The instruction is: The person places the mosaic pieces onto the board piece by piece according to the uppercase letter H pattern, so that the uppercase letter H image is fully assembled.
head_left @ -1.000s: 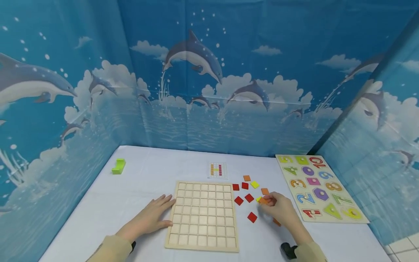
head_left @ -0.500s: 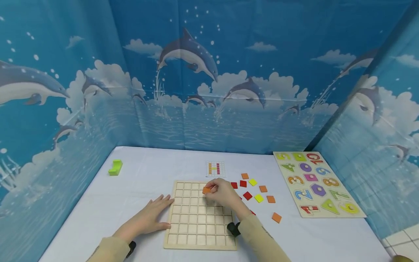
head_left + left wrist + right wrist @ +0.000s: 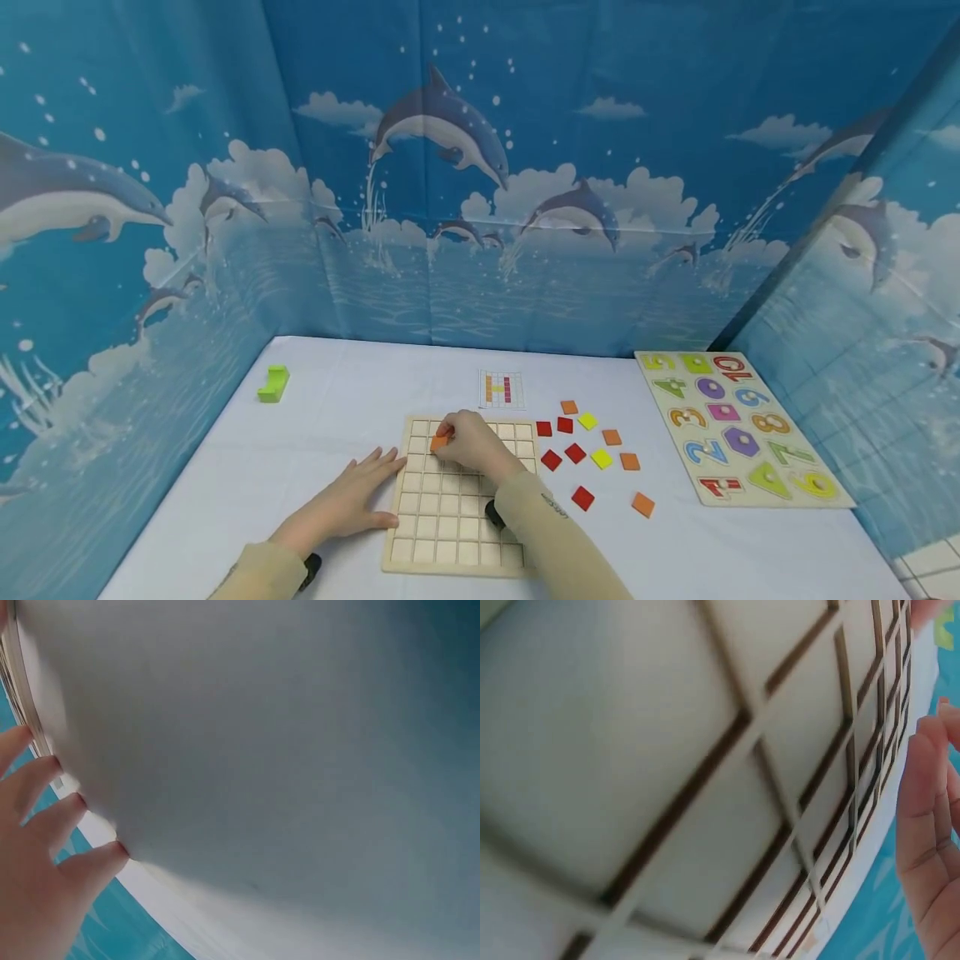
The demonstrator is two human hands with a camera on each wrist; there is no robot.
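Observation:
A wooden grid board point(image 3: 425, 528) with square cells lies on the white table. My right hand point(image 3: 472, 443) pinches an orange square tile point(image 3: 438, 442) over the upper-left cells. Whether the tile touches the board cannot be told. In the right wrist view the bent fingers of my right hand point(image 3: 930, 832) show at the right edge, beside the grid; the tile is hidden there. My left hand point(image 3: 348, 502) rests flat at the board's left edge, its fingers spread and tips touching the frame. The left wrist view shows those spread fingers point(image 3: 94, 866).
Loose red point(image 3: 575, 453), yellow point(image 3: 602, 459) and orange tiles point(image 3: 642, 504) lie right of the board. Behind it lies a card with a coloured grid pattern point(image 3: 502, 389). A number puzzle board point(image 3: 742, 433) is at the far right, a green block point(image 3: 273, 383) at the far left.
My right hand picked an orange tile from the loose ones on the right and carried it left over the board to its upper-left part. The left hand stays at the board's edge.

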